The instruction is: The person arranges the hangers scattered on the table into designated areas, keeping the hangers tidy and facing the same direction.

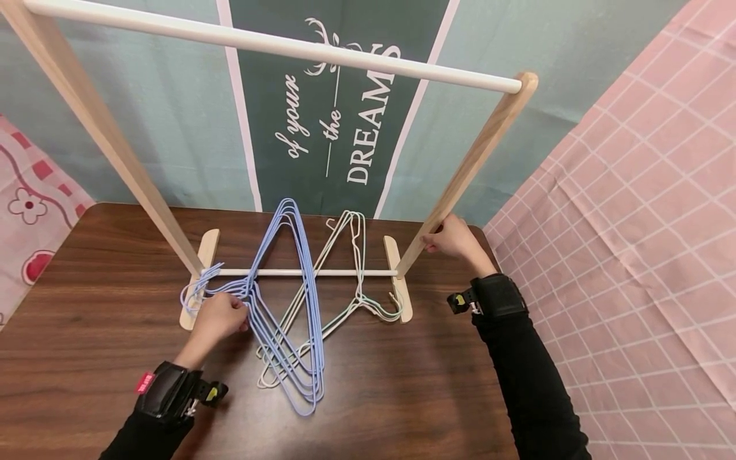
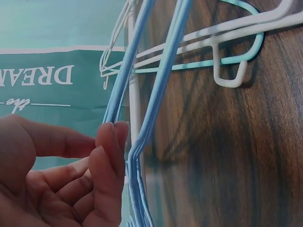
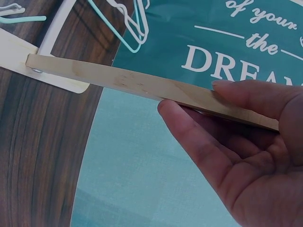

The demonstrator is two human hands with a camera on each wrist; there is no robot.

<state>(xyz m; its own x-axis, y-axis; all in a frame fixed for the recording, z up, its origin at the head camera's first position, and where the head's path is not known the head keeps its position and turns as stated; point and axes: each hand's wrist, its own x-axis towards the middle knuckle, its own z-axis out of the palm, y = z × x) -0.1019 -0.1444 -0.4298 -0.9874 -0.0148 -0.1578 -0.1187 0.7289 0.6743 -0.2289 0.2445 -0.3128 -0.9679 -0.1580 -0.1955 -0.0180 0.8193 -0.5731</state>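
Observation:
Several blue wire hangers (image 1: 314,306) lie bunched together, their hooks toward the left foot of a wooden clothes rack (image 1: 276,45). My left hand (image 1: 218,314) pinches them near the necks; in the left wrist view the fingertips meet the stacked blue wires (image 2: 163,80). Partly beneath them, several white and pale green hangers (image 1: 360,298) lie across the rack's lower bar, hooks pointing right. My right hand (image 1: 454,236) holds the rack's right post (image 1: 468,169) low down. Thumb and fingers lie on opposite sides of that post (image 3: 128,80) in the right wrist view.
The rack's feet (image 1: 405,300) stand on a dark brown wooden table (image 1: 115,364). Behind it hangs a green and teal cloth (image 1: 322,172) with white lettering. A pink checked cloth (image 1: 644,223) borders the right side, and a pink patterned cloth (image 1: 34,204) the left.

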